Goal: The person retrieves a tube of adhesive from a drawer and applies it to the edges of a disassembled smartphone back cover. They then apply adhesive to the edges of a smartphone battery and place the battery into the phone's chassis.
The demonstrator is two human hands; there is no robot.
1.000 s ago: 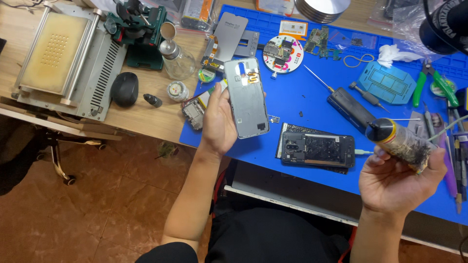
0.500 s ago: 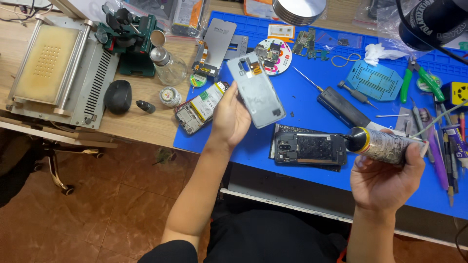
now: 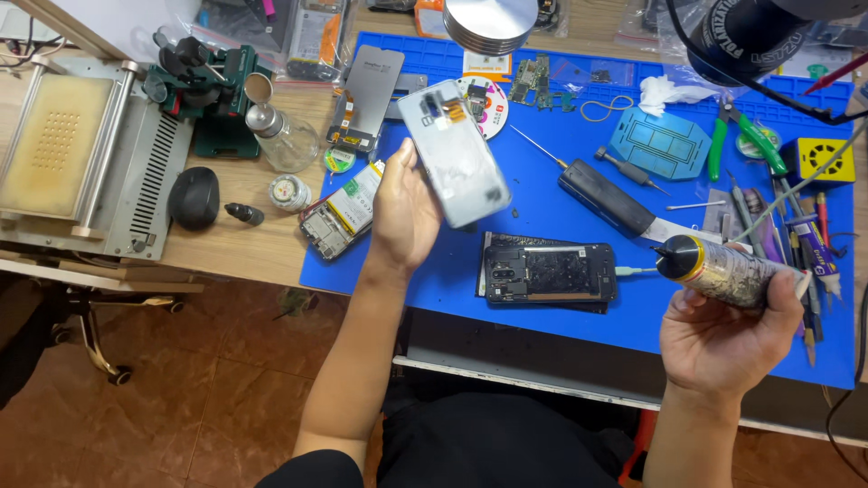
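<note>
We count one grey phone back cover gripped in left hand, one black-capped glue tube clasped in right hand, one round white label at twelve o'clock.

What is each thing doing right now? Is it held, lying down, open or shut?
Phone back cover: held up, tilted, in left hand.
Glue tube: held in right hand, nozzle pointing left.
Opened phone body: lying flat on blue mat.
Green pliers: lying on mat.

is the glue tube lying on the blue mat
No, the right hand holds the glue tube up, above the mat.
</note>
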